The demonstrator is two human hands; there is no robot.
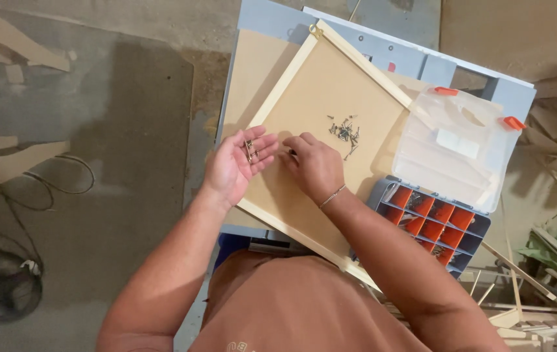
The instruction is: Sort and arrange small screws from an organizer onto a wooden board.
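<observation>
A pale wooden frame with a brown backing board (321, 114) lies tilted on a grey work table (389, 55). My left hand (233, 163) is cupped palm up over the frame's left edge, with a few small brass screws (250, 151) lying in it. Beside it, my right hand (314, 166) rests on the board with its fingers curled, pinching something small near the fingertips. A little heap of dark screws (345, 132) lies on the board just beyond my right hand. A brass hanger (315, 30) sits at the frame's far corner.
An open parts organiser (435, 218) with orange bins and a clear lid (454, 146) stands at the right of the frame. Wood offcuts (545, 261) lie on the floor at the right. Cables (44, 189) and a dark fan (1, 287) are at the left.
</observation>
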